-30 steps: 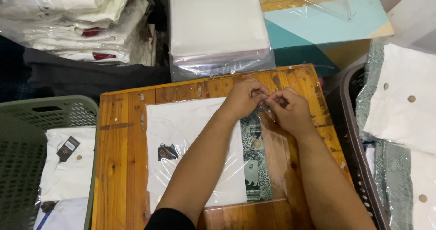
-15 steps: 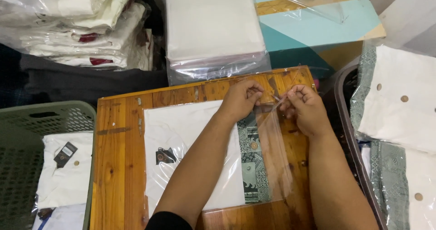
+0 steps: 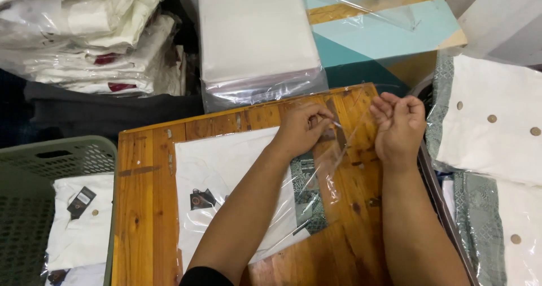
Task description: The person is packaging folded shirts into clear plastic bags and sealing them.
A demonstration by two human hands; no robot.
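A white folded shirt (image 3: pixel 226 179) lies in a clear plastic bag (image 3: pixel 339 167) on a wooden table (image 3: pixel 141 207). The left hand (image 3: pixel 302 131) pinches the open end of the bag. The right hand (image 3: pixel 398 129) is up just beside it, fingers curled. A green basket (image 3: pixel 34 167) with packed shirts stands to the left. A stack of white bagged cloth (image 3: pixel 254 32) sits behind the table.
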